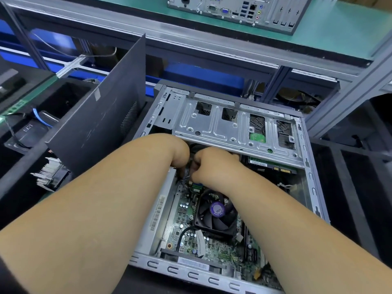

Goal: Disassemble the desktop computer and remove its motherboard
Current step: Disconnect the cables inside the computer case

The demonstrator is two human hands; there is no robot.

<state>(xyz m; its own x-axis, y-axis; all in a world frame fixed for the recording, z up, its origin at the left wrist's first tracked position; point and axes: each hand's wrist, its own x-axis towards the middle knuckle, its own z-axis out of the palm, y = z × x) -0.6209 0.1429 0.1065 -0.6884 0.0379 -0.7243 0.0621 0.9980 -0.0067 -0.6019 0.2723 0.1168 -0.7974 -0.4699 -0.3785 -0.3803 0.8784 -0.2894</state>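
On the left, a black bin [70,90] stood on the surface; what lay inside was too dark to tell. Just in front of it, a blue cable [39,119] lay in a dark tray. Nearer the person, a finned heatsink [49,174] lay beside the dark side panel [106,115], which leaned upright against the open computer case [311,166].

The left hand [180,153] reached down into the case under the edge of the metal drive cage [233,126]. Its fingers were hidden, so I cannot tell whether it held something. The right hand [209,166] was just beside it, with the fingers curled, and it seemed to pinch a small thing, probably a connector or a cable, but this was not clear.

I judged that the step was to unplug a cable near the top of the motherboard [188,234], which was still inside the case with the cooler fan [216,211] on it. To do it well, one hand should steady the board side while the other pulls the plug straight, holding the plug body and not the wires.

At the far right, a second computer [244,9] stood on the green shelf.
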